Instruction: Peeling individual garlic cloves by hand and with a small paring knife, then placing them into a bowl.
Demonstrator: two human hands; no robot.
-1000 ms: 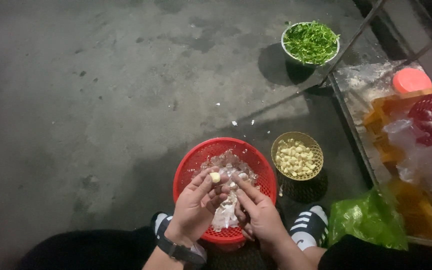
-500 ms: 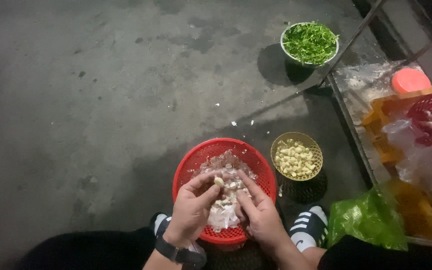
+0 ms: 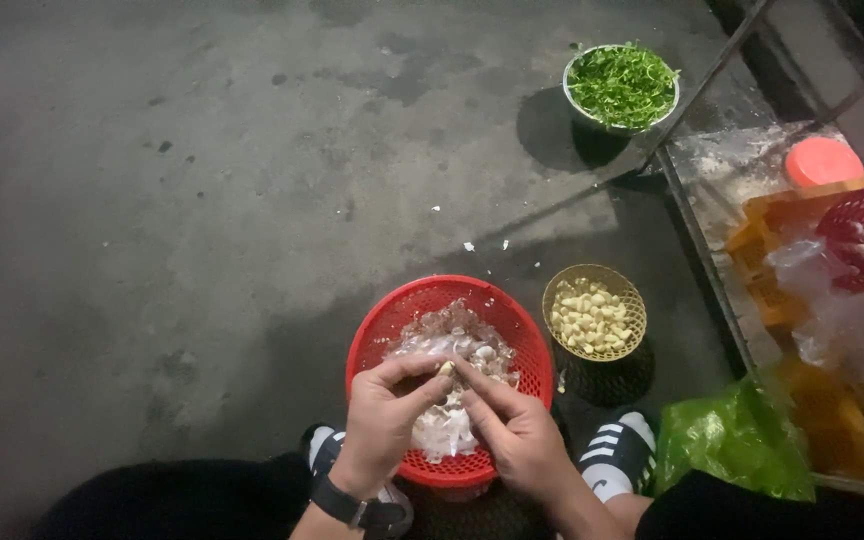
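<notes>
Head camera looking down: a person is crouching on dark concrete ground (image 3: 152, 180), working over a red basket (image 3: 392, 320) that is holding papery garlic skins (image 3: 442, 425). At left, the left hand (image 3: 382, 420), a dark watch (image 3: 337, 497) on its wrist, is curling its fingers inward, thumb and forefinger pinching a small pale garlic clove (image 3: 445, 369) just above the basket's middle. Meeting it from the right, the right hand (image 3: 517, 430) is pressing its thumb and forefinger together on the same clove, the remaining fingers folding loosely beneath. Just beside the red basket, a smaller yellow basket (image 3: 607, 280) is sitting full of peeled cloves (image 3: 589, 320). Farther back, a white bowl (image 3: 577, 110) is holding chopped greens (image 3: 622, 85). At far right, a green plastic bag (image 3: 732, 440) is lying near an orange crate (image 3: 782, 300).
</notes>
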